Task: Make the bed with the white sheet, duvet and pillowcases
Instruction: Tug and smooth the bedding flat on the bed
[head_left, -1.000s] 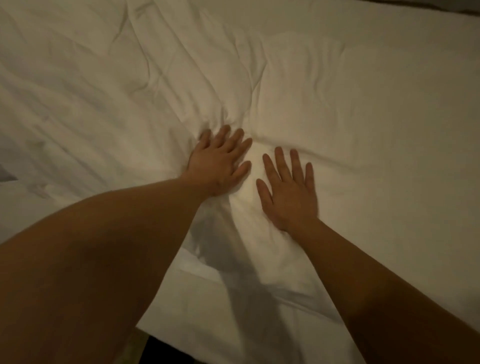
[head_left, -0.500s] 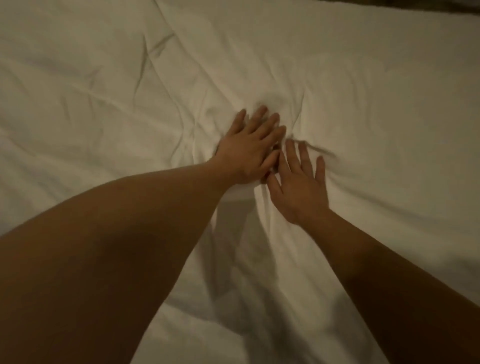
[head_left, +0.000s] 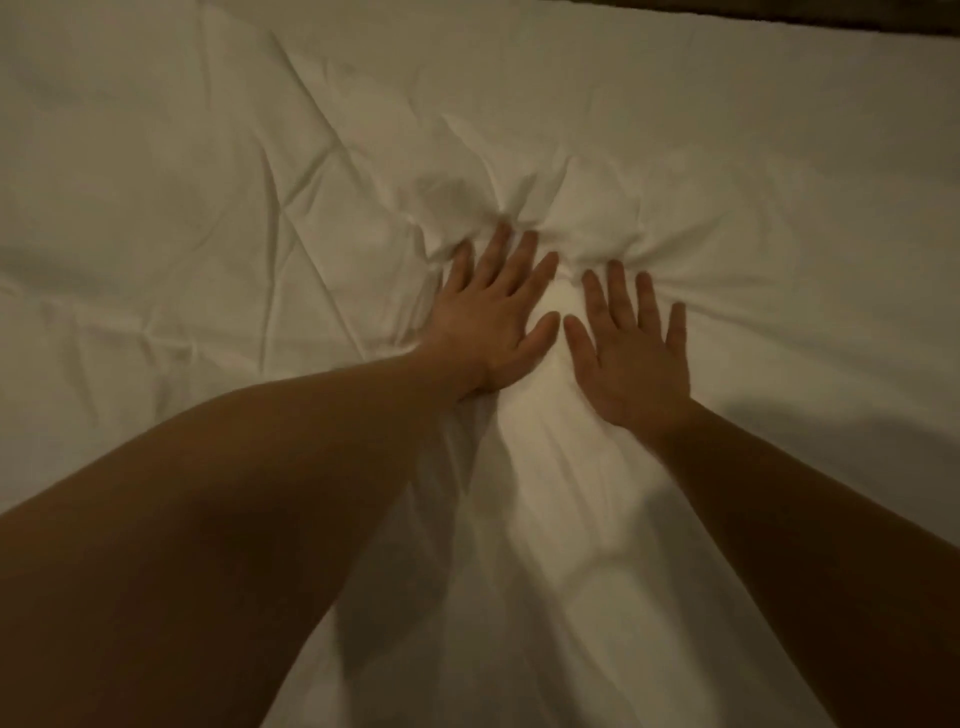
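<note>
Across the duvet (head_left: 727, 182), both hands were laid flat with fingers spread, left hand (head_left: 493, 317) and right hand (head_left: 631, 348) parted again after nearly touching; wrinkles were bunched just beyond the fingertips, so smoothing was judged unfinished.

I am seeing both hands lying flat, palms down, on the white duvet (head_left: 208, 208); the left hand (head_left: 493, 317) and right hand (head_left: 631, 353) are resting just beside each other; creased cloth is bunching at the fingertips (head_left: 501, 234).
</note>
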